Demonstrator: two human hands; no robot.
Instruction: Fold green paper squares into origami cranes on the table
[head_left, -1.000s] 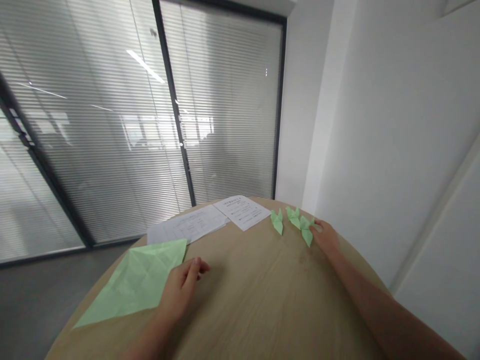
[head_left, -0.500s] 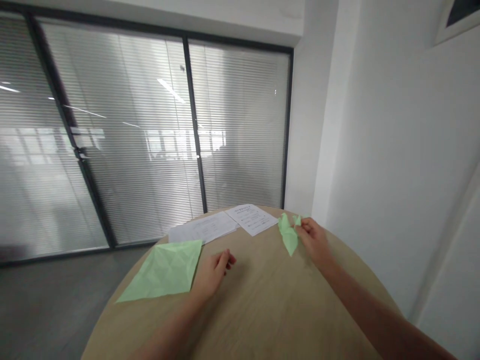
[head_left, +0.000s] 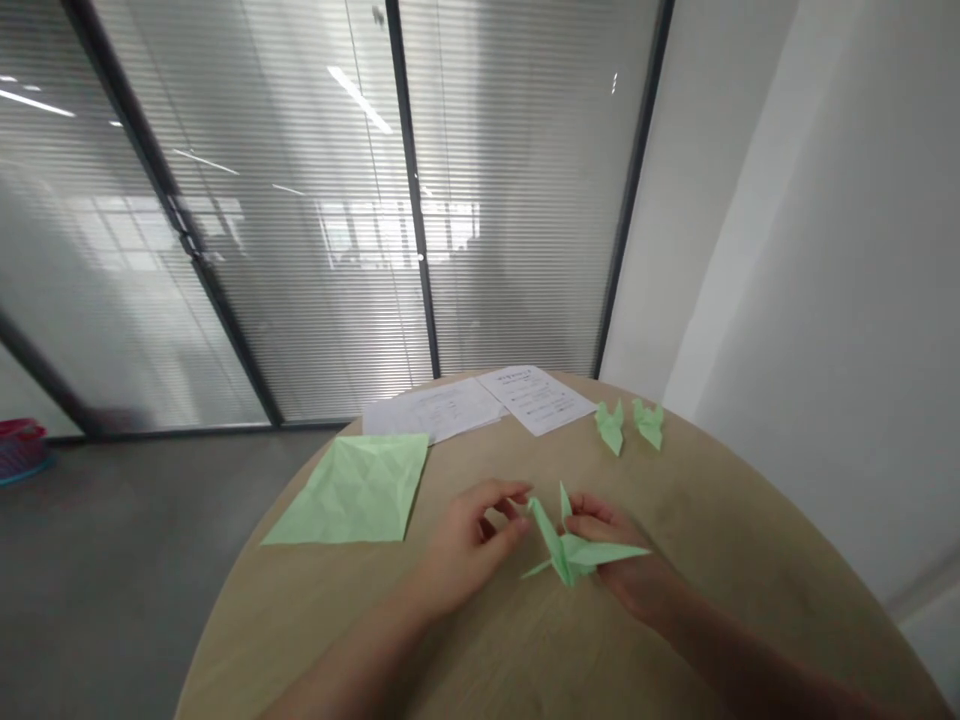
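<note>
So the crane [head_left: 568, 553] has moved from the table's far right side down to the lower middle of the frame since a second ago, along with the right hand [head_left: 619, 562]. Going left to right: a red and blue thing [head_left: 21, 448] sits on the floor at the left edge, then the green sheet [head_left: 352, 492], creased, lies left of centre on the table [head_left: 735, 570]. White papers [head_left: 427, 412] are just behind it. The left hand [head_left: 472, 545] is loosely curled, thumb and fingers apart; can't tell if they touch the crane's tip. The crane's wings are spread, and the right hand has it pinched from behind. Beyond that, a second crane [head_left: 610, 430] and third crane [head_left: 649, 425] lie near each other, right of the papers.
</note>
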